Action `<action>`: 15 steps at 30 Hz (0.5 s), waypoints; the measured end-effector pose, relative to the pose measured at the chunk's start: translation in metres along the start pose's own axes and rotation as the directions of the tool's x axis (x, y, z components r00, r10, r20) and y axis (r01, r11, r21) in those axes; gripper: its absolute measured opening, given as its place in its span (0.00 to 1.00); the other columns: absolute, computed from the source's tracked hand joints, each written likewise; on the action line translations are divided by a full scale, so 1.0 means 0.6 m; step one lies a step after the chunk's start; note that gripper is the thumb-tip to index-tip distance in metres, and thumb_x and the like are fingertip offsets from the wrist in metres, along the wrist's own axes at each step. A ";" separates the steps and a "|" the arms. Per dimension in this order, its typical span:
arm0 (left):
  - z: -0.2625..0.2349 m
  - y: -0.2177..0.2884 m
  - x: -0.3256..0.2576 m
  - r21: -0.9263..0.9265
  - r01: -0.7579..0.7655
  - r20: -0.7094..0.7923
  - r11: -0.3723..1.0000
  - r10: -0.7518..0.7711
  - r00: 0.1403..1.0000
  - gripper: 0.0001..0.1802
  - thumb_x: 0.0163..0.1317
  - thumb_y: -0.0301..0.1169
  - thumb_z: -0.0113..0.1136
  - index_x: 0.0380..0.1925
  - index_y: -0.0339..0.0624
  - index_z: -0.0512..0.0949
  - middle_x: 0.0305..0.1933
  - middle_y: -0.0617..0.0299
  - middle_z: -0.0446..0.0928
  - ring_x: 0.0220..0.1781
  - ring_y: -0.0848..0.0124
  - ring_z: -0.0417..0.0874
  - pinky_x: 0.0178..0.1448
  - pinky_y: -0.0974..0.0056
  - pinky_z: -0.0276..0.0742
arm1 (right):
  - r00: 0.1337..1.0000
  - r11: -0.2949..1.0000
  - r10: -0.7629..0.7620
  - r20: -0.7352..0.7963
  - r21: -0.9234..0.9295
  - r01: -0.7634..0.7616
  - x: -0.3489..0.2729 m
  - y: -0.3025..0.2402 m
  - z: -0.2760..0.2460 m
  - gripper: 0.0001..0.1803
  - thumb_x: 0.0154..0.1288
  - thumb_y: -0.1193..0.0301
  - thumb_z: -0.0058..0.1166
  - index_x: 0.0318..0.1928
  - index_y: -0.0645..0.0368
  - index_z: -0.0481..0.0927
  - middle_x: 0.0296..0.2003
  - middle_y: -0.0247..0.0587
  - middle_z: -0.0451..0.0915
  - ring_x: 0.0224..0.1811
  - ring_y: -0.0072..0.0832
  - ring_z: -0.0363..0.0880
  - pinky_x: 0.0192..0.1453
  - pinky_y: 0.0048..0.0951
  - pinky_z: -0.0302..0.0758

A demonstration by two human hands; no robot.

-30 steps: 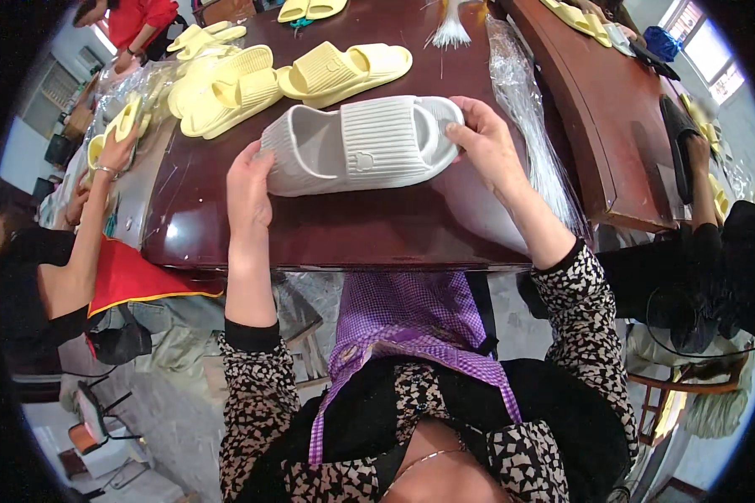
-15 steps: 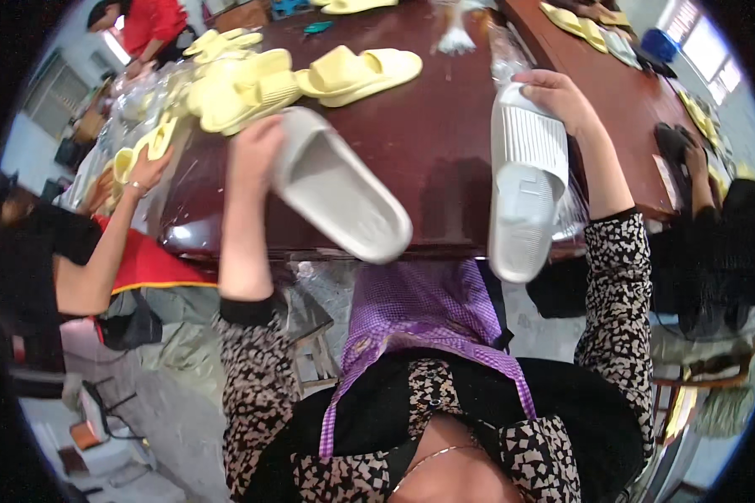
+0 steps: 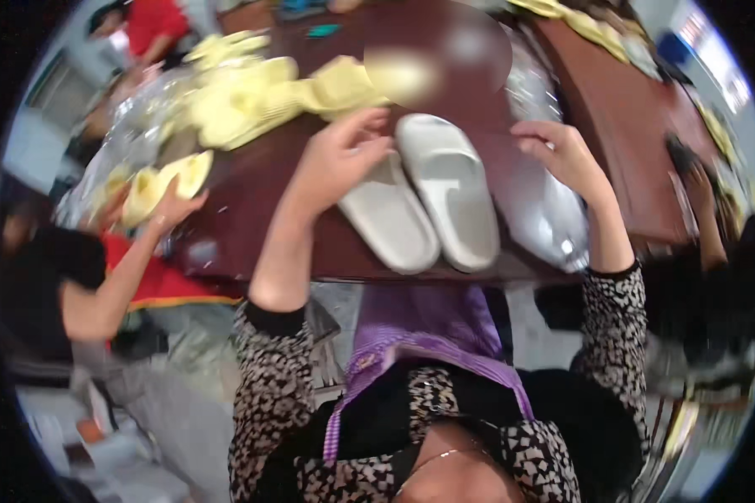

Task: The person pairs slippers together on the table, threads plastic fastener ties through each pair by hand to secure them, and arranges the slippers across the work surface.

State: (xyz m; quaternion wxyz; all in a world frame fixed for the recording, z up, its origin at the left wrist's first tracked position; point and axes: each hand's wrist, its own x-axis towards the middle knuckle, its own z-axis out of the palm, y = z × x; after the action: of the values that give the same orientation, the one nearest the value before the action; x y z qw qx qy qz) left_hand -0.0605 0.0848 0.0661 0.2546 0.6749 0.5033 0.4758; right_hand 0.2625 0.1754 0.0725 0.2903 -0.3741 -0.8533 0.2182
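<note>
Two light grey slide slippers lie side by side on the dark red table, the left slipper [image 3: 392,222] and the right slipper [image 3: 457,197]. My left hand [image 3: 335,163] is over the strap end of the left slipper and partly hides it. Its fingers and thumb look apart, though motion smears them; whether it touches the slipper is hard to see. My right hand [image 3: 566,159] hovers to the right of the pair, thumb and fingers apart, holding nothing. Beneath it is a clear plastic bag [image 3: 545,210].
Yellow slippers [image 3: 243,101] are heaped at the back left of the table [image 3: 252,197]. At the left, a co-worker's hand [image 3: 172,201] holds a yellow slipper [image 3: 147,193]. Another co-worker's hand [image 3: 700,189] shows at a second table [image 3: 621,117] on the right, beside a dark shoe.
Both grey slippers have come together on the table. My right hand has let go of its slipper, and my left hand has moved right, its fingers loosening.
</note>
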 end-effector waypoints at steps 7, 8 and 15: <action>0.095 -0.031 0.000 0.159 -0.196 0.275 0.968 0.147 0.950 0.19 0.57 0.26 0.59 0.49 0.33 0.74 0.46 0.50 0.78 0.47 0.60 0.80 0.51 0.62 0.74 | 0.862 0.908 0.419 -0.286 0.150 -0.391 -0.210 0.118 -0.058 0.09 0.61 0.75 0.57 0.41 0.65 0.80 0.27 0.33 0.79 0.32 0.17 0.75 0.38 0.22 0.73; 0.122 -0.030 -0.001 0.156 -0.221 0.277 0.963 0.172 0.945 0.18 0.56 0.26 0.59 0.48 0.33 0.75 0.46 0.50 0.77 0.47 0.58 0.79 0.51 0.61 0.73 | 0.840 0.894 0.447 -0.308 0.140 -0.425 -0.241 0.125 -0.062 0.09 0.61 0.75 0.57 0.41 0.65 0.80 0.27 0.33 0.79 0.32 0.17 0.75 0.38 0.22 0.73; 0.214 0.003 -0.039 0.188 -0.365 0.374 0.912 0.277 0.885 0.18 0.54 0.27 0.61 0.47 0.35 0.75 0.48 0.49 0.76 0.50 0.53 0.77 0.55 0.57 0.70 | 0.864 0.899 0.438 -0.248 0.110 -0.424 -0.317 0.098 -0.008 0.08 0.61 0.75 0.57 0.40 0.66 0.79 0.29 0.36 0.80 0.32 0.18 0.76 0.40 0.22 0.73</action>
State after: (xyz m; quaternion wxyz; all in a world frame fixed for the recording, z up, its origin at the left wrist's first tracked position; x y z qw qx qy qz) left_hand 0.0549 0.0799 0.0047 0.1662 0.8478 0.3887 0.3202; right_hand 0.4007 0.0671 -0.0216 0.3558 -0.5735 -0.6952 0.2472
